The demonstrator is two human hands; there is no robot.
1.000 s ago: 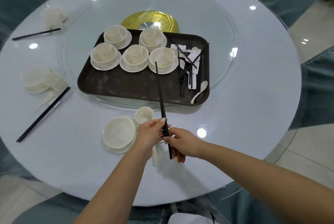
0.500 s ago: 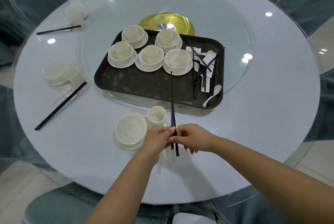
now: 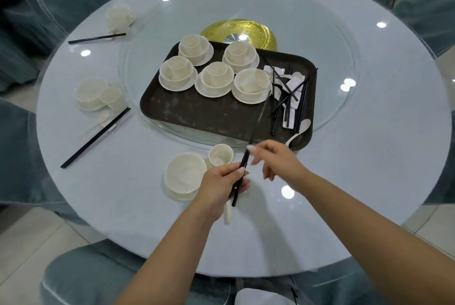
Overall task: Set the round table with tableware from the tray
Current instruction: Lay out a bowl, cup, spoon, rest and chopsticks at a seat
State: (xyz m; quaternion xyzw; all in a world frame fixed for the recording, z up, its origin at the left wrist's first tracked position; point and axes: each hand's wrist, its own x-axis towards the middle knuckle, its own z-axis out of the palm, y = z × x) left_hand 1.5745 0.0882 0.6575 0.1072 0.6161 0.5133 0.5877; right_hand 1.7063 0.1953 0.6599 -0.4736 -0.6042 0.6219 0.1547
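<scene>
**Chopsticks going down at the near place setting**

The pair of black chopsticks point(image 3: 240, 177) is in the left hand point(image 3: 221, 187), whose fingers and thumb are curled round the lower part of the sticks. The pair points away from the person, toward the tray, and its far end is blurred, so one cannot tell how far it reaches. The right hand point(image 3: 275, 164) is just beside the sticks, its fingers loosely spread; it is blurred too, and it seems to hold nothing, though a light touch on the upper end cannot be excluded.

Just left of the sticks, near the near edge of the round table point(image 3: 344, 193), stand a bowl on a plate point(image 3: 184, 176) and a small cup point(image 3: 220, 155). A white spoon handle point(image 3: 228, 213) shows under the left hand.

Beyond them the dark tray point(image 3: 197, 117) sits on the glass turntable point(image 3: 332, 58) with five more bowl sets, loose chopsticks, rests and spoons at its right end. Two finished settings lie along the left edge of the table.

The step in hand appears to be the laying of the chopsticks for this third setting. The next move probably calls for lowering the pair flat, right of the bowl and parallel, with tips even, then reaching to the tray for the next set.
</scene>
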